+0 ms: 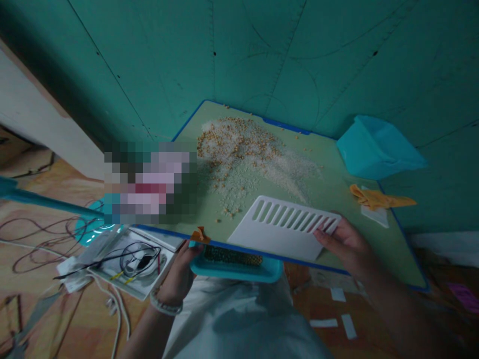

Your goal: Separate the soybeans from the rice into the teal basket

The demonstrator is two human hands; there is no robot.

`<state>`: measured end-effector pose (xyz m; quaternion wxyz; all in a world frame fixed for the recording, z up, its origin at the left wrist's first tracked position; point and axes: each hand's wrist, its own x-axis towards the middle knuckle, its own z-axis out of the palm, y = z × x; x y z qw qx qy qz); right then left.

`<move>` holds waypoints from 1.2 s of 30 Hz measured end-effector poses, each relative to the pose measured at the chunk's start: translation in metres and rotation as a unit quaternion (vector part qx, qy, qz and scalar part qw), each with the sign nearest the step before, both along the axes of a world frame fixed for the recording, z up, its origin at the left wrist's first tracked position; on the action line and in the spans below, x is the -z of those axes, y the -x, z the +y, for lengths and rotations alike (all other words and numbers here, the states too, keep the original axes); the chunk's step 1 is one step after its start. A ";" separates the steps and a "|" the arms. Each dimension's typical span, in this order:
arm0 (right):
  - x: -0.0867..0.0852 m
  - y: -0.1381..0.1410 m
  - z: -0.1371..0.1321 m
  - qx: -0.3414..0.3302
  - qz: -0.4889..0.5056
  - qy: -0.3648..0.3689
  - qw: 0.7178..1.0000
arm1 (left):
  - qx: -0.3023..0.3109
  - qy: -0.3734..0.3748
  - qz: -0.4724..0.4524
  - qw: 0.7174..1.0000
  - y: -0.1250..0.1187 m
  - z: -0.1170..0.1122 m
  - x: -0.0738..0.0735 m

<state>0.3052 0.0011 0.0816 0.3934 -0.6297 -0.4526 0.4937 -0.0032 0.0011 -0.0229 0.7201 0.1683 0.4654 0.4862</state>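
Nearest you, the floor (325, 341) has white slips (349, 325) on it at the right and an open white box (140, 294) of tangled cables (144, 260) at the left; above stands the table (392, 254), pale green with a blue edge, running back to a teal wall (329, 65) with dark lines; an orange cloth (385, 200) lies toward its right end, a teal bin (374, 149) beyond it; a patch at the left end is blurred over.

Your left hand (183, 269) is low at the near edge, its fingers closed around the left end of a teal tray (235, 277), just below the tabletop; your right hand (350, 247) comes in from the right, thumb on top, pinched firmly on the right end of a white slotted scraper (262, 237), which lies across the near edge.

The tray contains small round beans, partly in shadow; the scraper is flat, slotted along its far side; past it, white grains (295, 172) and yellowish beans (258, 137) lie mixed in a loose heap, the beans thickest toward the wall.
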 end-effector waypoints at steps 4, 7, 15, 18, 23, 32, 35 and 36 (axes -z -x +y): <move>0.003 -0.005 0.018 0.032 0.000 -0.056 0.998 | -0.007 0.003 0.022 1.000 -0.001 0.000 -0.003; 0.004 -0.005 0.033 0.043 0.012 -0.097 0.994 | -0.021 0.002 0.034 0.999 -0.002 -0.001 -0.005; 0.009 0.009 0.048 -0.003 -0.013 -0.072 0.997 | -0.010 -0.018 0.034 0.999 0.005 -0.001 0.004; 0.006 0.018 0.048 -0.007 0.004 -0.069 0.998 | -0.018 -0.024 0.042 0.999 0.006 0.000 0.006; 0.002 0.027 0.048 -0.010 0.013 -0.052 0.999 | -0.020 -0.042 0.040 0.998 0.005 0.001 0.005; 0.002 0.033 0.048 -0.033 0.016 -0.050 0.998 | -0.026 -0.035 0.049 0.998 0.004 0.001 0.003; 0.001 0.034 0.048 -0.044 0.028 -0.046 0.998 | -0.018 -0.027 0.044 0.998 0.005 0.001 0.001; 0.001 0.034 0.047 -0.048 0.033 -0.045 0.997 | -0.017 -0.023 0.042 0.999 0.005 0.002 0.000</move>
